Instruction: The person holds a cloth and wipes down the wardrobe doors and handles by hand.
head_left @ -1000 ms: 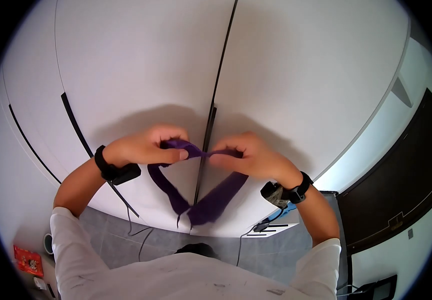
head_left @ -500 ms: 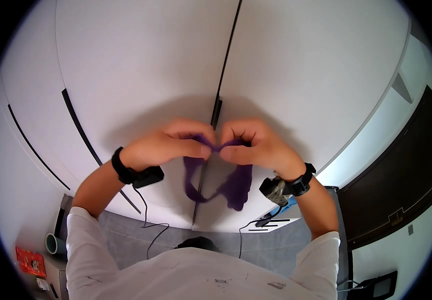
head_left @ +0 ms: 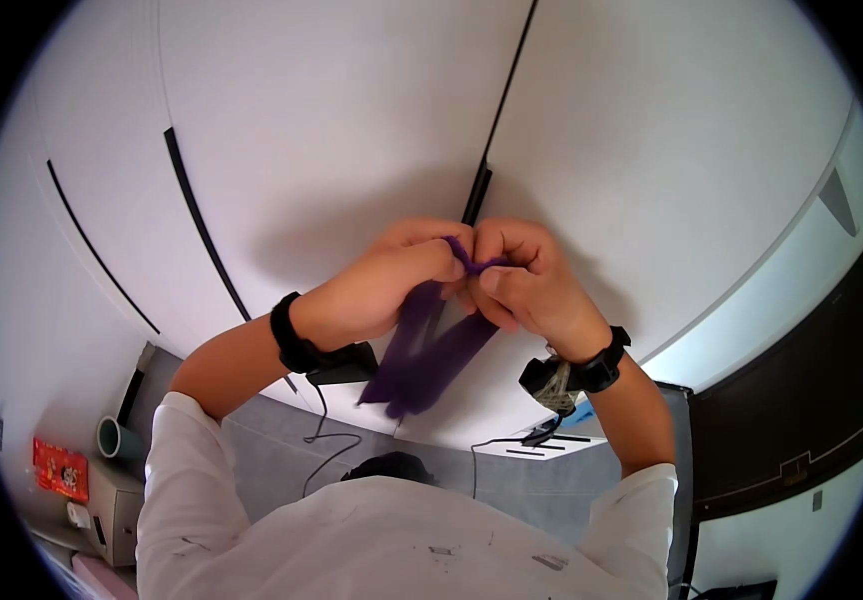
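A strip of purple cloth hangs in a loop below my two hands, in front of the white cabinet doors. My left hand pinches one part of it between thumb and fingers. Close beside it, my right hand grips another part, and a short, narrow piece of cloth spans the small gap between the thumbs. The lower fingers partly hide the cloth. Both wrists wear black bands with devices and cables.
White cabinet doors with black handles stand ahead. A dark door is at the right. At the lower left are a green cup, a red packet and a small cabinet. Grey floor shows below.
Both hands have come closer together and moved up and, for the left, to the right, still gripping the cloth. The hanging loop has narrowed, and the view has shifted.
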Demonstrator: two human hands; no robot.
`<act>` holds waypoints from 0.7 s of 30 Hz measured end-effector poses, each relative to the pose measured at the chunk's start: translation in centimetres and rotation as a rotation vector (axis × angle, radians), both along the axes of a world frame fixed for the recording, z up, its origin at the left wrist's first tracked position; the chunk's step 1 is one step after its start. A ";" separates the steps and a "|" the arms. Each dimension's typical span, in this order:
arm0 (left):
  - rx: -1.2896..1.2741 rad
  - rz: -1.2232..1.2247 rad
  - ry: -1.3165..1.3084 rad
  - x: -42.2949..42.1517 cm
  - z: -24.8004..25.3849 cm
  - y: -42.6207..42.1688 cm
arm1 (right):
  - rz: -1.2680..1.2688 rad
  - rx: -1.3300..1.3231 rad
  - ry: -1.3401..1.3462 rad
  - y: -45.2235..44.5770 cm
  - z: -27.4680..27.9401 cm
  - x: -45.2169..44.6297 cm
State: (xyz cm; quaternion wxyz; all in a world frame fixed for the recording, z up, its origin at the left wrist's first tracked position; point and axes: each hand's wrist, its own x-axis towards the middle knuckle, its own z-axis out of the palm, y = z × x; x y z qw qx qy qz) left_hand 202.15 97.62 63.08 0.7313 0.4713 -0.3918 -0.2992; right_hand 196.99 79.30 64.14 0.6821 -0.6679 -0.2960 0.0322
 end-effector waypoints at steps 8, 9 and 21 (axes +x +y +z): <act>0.051 -0.018 0.083 -0.5 -0.8 0.0 | 0.142 0.279 0.215 0.0 -2.1 -0.6; 0.054 -0.018 0.089 -0.5 -1.1 0.0 | 0.141 0.283 0.221 0.2 -2.4 -1.0; 0.285 -0.241 -0.250 1.7 -1.8 0.0 | 0.108 0.033 0.317 -1.3 -4.0 -2.8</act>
